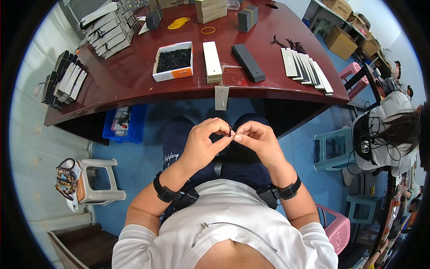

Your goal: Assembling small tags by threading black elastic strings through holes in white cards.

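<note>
Above my lap, my left hand [207,142] and my right hand [256,140] meet fingertip to fingertip. Between them they pinch a short black cord [230,132], mostly hidden by the fingers. On the table ahead, a white and orange box [179,74] holds a heap of black cords [174,59]. Right of it lie a stack of cream card tags [212,62] with a hole at the near end and a stack of black tags [248,62]. A small metal hook on a cardboard piece [221,97] hangs at the table's front edge.
Fanned tags with black cords [305,71] lie at the table's right. Bundled tags [109,28] and more tag stacks [67,80] stand at the left; yellow rubber bands [178,23] lie farther back. A blue crate [125,123] sits underneath. Another person [385,130] sits at the right.
</note>
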Available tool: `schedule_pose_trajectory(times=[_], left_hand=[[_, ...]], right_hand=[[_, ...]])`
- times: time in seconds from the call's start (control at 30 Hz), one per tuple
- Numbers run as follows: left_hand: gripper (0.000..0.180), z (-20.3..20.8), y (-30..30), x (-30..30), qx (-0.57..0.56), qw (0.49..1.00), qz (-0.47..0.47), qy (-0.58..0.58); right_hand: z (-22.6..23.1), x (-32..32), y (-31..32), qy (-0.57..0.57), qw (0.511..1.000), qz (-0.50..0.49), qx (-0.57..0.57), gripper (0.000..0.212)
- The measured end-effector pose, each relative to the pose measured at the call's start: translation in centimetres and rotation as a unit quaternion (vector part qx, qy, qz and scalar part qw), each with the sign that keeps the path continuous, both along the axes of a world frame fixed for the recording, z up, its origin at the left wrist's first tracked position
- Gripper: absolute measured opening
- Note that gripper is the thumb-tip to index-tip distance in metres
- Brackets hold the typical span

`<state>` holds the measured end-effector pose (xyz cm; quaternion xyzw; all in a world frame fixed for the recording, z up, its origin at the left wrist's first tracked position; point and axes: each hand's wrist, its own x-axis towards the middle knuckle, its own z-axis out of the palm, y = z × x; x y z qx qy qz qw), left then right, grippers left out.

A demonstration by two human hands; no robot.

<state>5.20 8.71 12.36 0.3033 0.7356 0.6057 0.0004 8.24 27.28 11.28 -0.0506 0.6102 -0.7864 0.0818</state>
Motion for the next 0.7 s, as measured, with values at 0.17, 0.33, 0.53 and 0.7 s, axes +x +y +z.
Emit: schedule_pose_trajectory(times=[0.17, 0.33, 0.53, 0.7], left_hand=[[0.011, 0.0, -0.6, -0.3, -0.004, 0.995, -0.040, -0.091], [0.008, -1.0, -1.3, -0.7, 0.183, 0.897, -0.171, -0.363], [0.012, -0.9, -1.3, -0.6, 0.223, 0.899, -0.154, -0.343], [0.005, -0.8, -1.2, -0.4, 0.275, 0.850, -0.180, -0.412]], right_hand=[[0.1, 0.2, 0.6, 0.021, 0.999, 0.038, 0.021, 0.009], [0.2, 0.6, 0.5, -0.006, 0.992, 0.111, -0.053, 0.008], [-0.9, 0.9, 1.1, -0.003, 0.997, 0.066, -0.026, 0.007], [-1.0, 0.7, 0.8, 0.054, 0.996, 0.045, -0.060, 0.005]])
